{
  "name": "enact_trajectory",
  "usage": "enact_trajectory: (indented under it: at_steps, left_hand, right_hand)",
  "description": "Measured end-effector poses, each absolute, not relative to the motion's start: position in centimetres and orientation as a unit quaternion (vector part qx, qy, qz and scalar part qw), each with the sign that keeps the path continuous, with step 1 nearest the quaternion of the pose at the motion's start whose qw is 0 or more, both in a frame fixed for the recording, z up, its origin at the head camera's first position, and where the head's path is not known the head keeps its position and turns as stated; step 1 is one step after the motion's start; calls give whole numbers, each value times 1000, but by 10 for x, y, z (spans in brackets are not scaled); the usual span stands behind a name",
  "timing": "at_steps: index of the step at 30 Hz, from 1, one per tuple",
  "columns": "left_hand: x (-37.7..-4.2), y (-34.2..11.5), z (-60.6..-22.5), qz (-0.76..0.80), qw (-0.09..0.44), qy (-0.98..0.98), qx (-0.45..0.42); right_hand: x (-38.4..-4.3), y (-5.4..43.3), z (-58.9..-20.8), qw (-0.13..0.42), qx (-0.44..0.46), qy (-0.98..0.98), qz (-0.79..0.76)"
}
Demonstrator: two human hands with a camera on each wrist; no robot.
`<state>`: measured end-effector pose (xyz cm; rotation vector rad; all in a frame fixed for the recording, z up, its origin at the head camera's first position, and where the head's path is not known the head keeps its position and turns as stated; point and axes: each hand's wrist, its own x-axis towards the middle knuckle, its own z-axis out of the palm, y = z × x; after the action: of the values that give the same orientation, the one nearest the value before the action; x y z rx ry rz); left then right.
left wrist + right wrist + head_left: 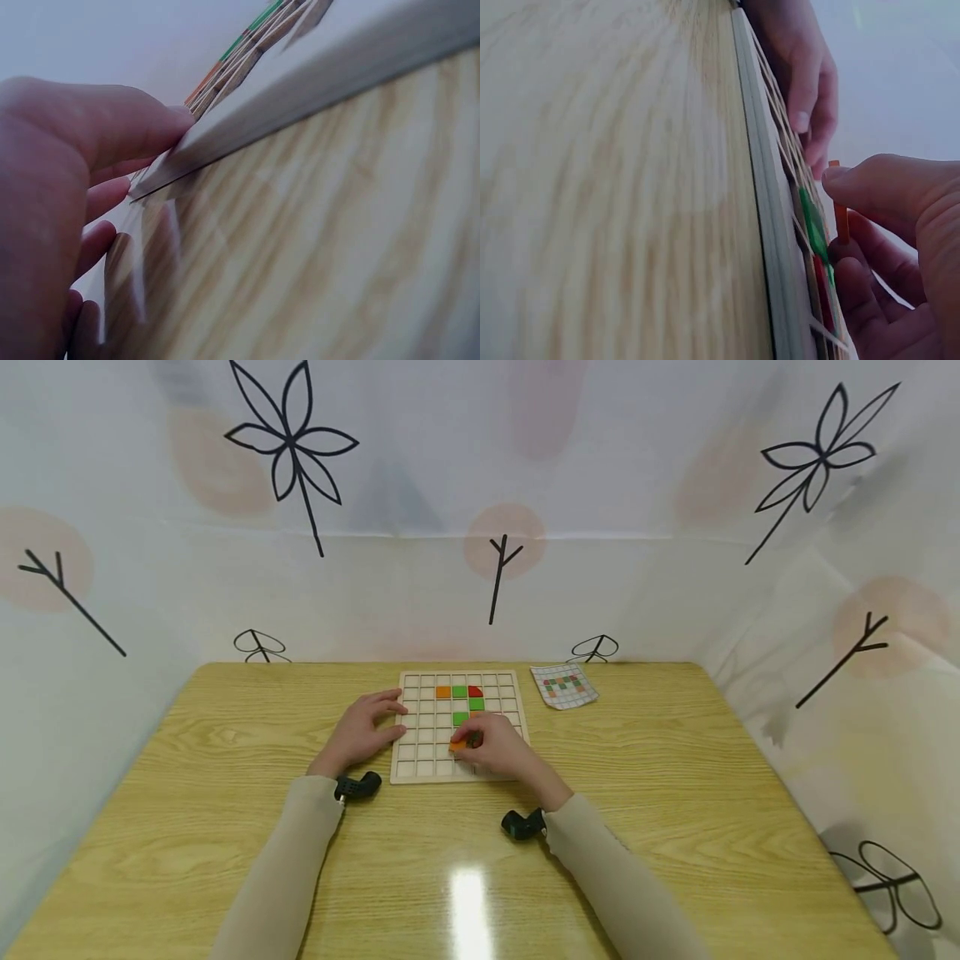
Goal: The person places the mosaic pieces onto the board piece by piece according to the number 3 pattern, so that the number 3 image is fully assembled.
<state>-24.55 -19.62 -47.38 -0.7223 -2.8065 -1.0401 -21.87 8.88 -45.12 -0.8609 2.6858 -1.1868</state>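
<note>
A pale wooden grid board [405,769] lies on the table, with several coloured tiles in its cells. Along the far rows are an orange tile [443,692], a green tile [459,692] and a red tile [476,692]; more green ones lie closer. My right hand [501,747] is over the board's near part, pinching a thin orange tile [841,225] between thumb and fingers. That tile stands on edge in the right wrist view, and my hand covers some cells. At the board's left edge rests my left hand [362,732], its fingers loosely extended and holding nothing.
A small paper card [566,686] printed with a coloured grid pattern lies right of the board. The wooden table [225,827] meets a patterned cloth backdrop [420,602] behind. Dark wrist devices [358,786] sit at both cuffs.
</note>
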Motion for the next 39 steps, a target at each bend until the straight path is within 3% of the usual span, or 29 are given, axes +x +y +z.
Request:
enact_trajectory:
  at_steps: [23, 39]
  left_hand:
    - [-246, -198, -476, -341, 25, -911, -231]
    - [-250, -198, -479, -338, 27, -911, -234]
  right_hand:
    - [-219, 72, -454, 102, -256, 875, -397]
    - [-219, 70, -454, 116, -234, 880, -396]
